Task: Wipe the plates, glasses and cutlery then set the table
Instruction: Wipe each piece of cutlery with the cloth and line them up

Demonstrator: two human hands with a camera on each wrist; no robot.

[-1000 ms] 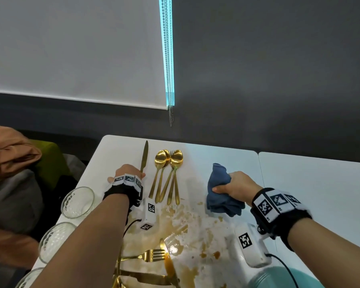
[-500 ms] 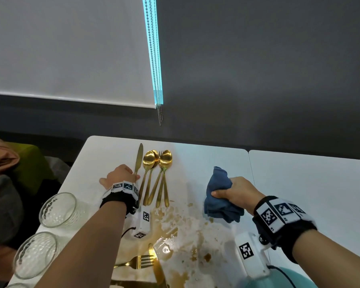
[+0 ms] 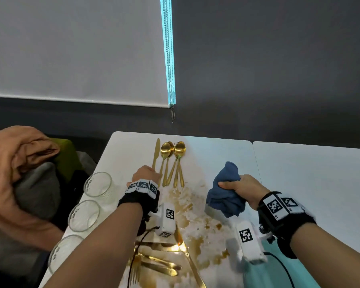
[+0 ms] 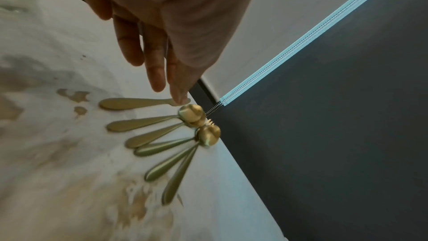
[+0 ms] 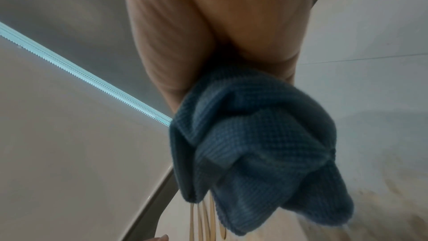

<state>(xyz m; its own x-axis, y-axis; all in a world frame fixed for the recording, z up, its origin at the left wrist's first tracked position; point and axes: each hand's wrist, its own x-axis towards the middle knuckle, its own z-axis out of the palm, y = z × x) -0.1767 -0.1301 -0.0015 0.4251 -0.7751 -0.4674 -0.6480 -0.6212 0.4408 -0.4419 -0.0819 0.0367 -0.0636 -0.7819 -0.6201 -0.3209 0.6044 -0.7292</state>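
Flanking brown spill (image 3: 187, 206): glasses (image 3: 97, 183), gold cutlery (image 3: 173, 163).

1. I see a white table (image 3: 216, 154) smeared with a brown spill (image 3: 187, 206) across its middle.
2. Beyond the spill, toward the wall, a gold knife (image 3: 156, 152) lies just left of a fanned cluster of gold spoons (image 3: 173, 163).
3. Left of the spill, three clear glasses (image 3: 85, 215) stand in a row along the table's edge.
4. On the spill's near side, more gold cutlery (image 3: 160, 265) lies crossed in the mess.
5. Right of the spill, a second white table (image 3: 312, 173) butts against the first.

Knife (image 3: 156, 153) left of spoons (image 3: 173, 163), glasses (image 3: 97, 184) along table (image 3: 216, 150) left edge
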